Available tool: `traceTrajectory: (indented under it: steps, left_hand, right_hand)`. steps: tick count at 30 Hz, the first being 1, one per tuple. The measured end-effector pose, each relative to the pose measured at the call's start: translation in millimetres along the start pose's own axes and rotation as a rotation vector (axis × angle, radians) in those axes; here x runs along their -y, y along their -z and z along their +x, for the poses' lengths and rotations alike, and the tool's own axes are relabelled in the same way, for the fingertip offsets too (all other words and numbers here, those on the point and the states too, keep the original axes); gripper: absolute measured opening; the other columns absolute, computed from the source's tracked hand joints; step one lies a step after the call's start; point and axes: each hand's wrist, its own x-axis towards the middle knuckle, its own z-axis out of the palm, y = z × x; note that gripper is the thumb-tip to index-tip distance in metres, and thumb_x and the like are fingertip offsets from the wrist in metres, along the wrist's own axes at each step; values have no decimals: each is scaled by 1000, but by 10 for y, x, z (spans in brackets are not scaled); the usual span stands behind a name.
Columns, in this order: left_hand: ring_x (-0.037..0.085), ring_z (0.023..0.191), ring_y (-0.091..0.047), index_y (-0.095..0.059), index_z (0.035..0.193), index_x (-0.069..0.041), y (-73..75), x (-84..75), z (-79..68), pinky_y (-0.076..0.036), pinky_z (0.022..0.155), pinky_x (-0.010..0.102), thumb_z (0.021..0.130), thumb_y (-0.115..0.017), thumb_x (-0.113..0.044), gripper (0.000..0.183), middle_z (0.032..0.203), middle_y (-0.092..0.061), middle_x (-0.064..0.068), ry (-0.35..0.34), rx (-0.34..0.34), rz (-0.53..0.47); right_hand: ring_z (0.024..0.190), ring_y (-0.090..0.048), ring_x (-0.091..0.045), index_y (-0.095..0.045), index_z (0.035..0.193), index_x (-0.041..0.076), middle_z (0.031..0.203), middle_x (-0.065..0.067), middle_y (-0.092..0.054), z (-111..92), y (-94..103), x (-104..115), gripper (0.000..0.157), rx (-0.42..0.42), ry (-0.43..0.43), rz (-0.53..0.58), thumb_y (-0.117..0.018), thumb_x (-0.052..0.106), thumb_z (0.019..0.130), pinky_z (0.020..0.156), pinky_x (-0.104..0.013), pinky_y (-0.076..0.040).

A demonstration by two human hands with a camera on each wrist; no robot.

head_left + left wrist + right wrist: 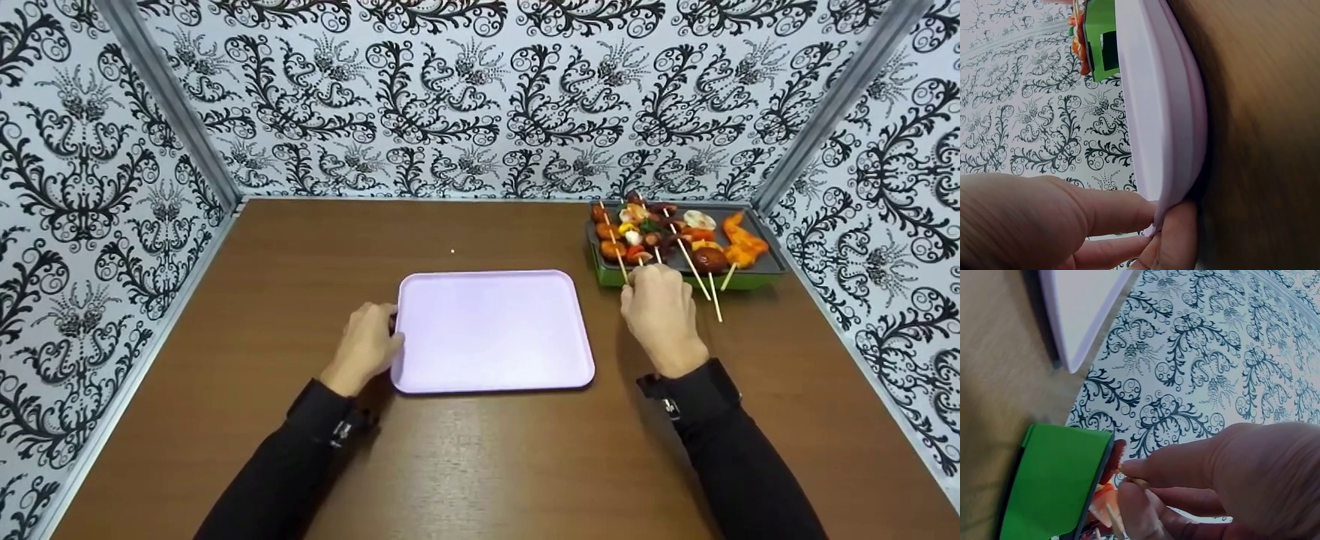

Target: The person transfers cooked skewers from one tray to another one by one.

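Observation:
A pale lilac rectangular tray (491,330) lies on the table in front of the person. My left hand (365,341) pinches its left rim; in the left wrist view the thumb is above the tray's edge (1148,112) and fingers are beneath. At the right my right hand (660,319) is at the front of a green grill box (757,282) with a dark top. Its thumb and forefinger pinch the stick end (1139,482) of a skewer of round brown pieces (613,250), the leftmost on the grill. The food still overlaps the grill top.
More skewers lie on the grill: mixed vegetables (634,237), a white slice (699,220) and an orange chicken wing (742,244), their sticks (715,300) jutting over the front edge. Patterned wall panels (465,97) close in the brown table (337,240) at the back and sides.

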Motion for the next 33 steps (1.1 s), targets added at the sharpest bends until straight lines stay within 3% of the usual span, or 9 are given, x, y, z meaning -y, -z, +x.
traceTrajectory:
  steps: [5, 7, 10, 12, 14, 17, 19, 25, 33]
  left_hand:
    - [33, 101, -62, -68, 121, 1, 3, 6, -14, -52, 84, 48, 84, -66, -11, 40, 104, -67, 18, -8, 2, -12]
    - [31, 96, -61, -69, 119, 0, -4, 5, -19, -51, 80, 46, 84, -66, -12, 37, 100, -66, 15, -8, 6, -14]
    - [30, 95, -62, -68, 122, -1, -7, 9, -17, -52, 79, 45, 85, -67, -13, 39, 99, -67, 14, 4, 10, -18]
    - [30, 94, -62, -68, 124, -1, -1, 15, -6, -52, 79, 46, 85, -67, -13, 41, 99, -67, 14, 7, 11, -20]
    - [30, 94, -62, -67, 125, 0, 8, 20, 0, -53, 81, 45, 84, -67, -13, 43, 99, -68, 14, 9, 7, -20]
    - [31, 94, -62, -68, 124, 0, 22, 23, 12, -52, 80, 45, 83, -67, -13, 42, 99, -68, 14, 1, 3, -15]
    - [30, 94, -62, -68, 123, 0, 32, 22, 12, -52, 80, 45, 83, -67, -13, 42, 99, -68, 14, 0, 5, -15]
    - [28, 90, -61, -67, 125, 1, 48, 21, 25, -51, 77, 43, 84, -67, -12, 43, 94, -66, 12, 8, 15, -28]
    - [29, 93, -64, -66, 126, 1, 36, 18, 20, -53, 81, 43, 84, -67, -12, 44, 96, -70, 13, 11, 16, -39]
  right_hand:
    - [51, -43, -23, -56, 61, 11, 62, -9, -51, 57, 35, 29, 28, 24, 15, 28, -59, 1, 86, 47, -35, -30]
    - [49, -32, -19, -43, 56, 16, 57, -2, -36, 78, 52, 24, 36, 44, 19, 37, -58, -1, 84, 48, -31, -21]
    - [50, -25, -16, -36, 54, 19, 58, 3, -24, 101, 75, 15, 42, 78, 13, 52, -60, 0, 83, 48, -31, -17]
    - [48, -33, -17, -47, 54, 16, 55, 1, -33, 111, 84, 4, 35, 103, -4, 63, -61, 2, 83, 48, -32, -25]
    - [52, -48, -23, -65, 62, 11, 59, -6, -54, 117, 93, -4, 22, 121, -28, 73, -62, 5, 84, 51, -38, -38]
    - [71, -66, -32, -78, 89, 7, 89, -16, -75, 122, 100, -20, 16, 131, -68, 93, -63, 8, 84, 67, -46, -50]
    - [76, -67, -33, -79, 91, 8, 95, -16, -75, 126, 105, -26, 18, 131, -84, 100, -63, 8, 84, 71, -47, -51]
    - [80, -68, -33, -78, 88, 7, 91, -13, -76, 156, 100, -59, 15, 129, -82, 115, -65, 11, 83, 75, -50, -52]
    - [75, -67, -30, -76, 82, 10, 82, -9, -74, 162, 67, -78, 14, 120, -96, 136, -62, 12, 82, 69, -44, -50]
